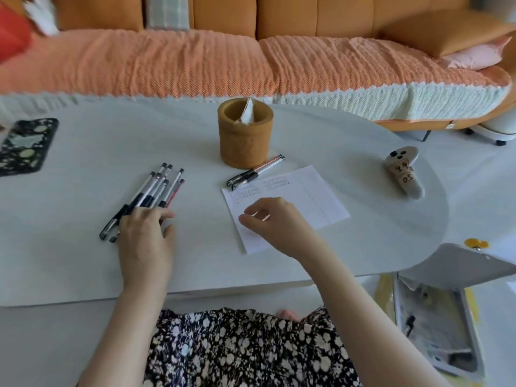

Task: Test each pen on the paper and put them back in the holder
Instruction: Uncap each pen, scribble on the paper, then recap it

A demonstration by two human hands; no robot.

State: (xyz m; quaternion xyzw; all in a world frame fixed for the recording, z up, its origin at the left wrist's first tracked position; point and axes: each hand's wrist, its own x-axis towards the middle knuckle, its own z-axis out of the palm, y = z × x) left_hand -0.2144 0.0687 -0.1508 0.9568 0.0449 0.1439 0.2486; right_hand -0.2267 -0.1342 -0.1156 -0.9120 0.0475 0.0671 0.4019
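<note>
A bundle of several pens (156,191) lies on the white table (111,141) at the left. My left hand (146,236) rests on their near ends, fingers laid across them and thumb apart. A sheet of paper (310,196) with faint marks lies in the middle. My right hand (275,224) hovers over its near left part with fingers loosely curled, and I see no pen in it. Two more pens (255,170) lie between the paper and the tan round holder (245,135), which contains a white tissue.
A dark patterned mat (23,146) lies at the far left. A small beige figure with numbers (405,171) sits at the table's right end. An orange sofa (223,60) runs behind the table. A grey chair (458,263) stands at my right.
</note>
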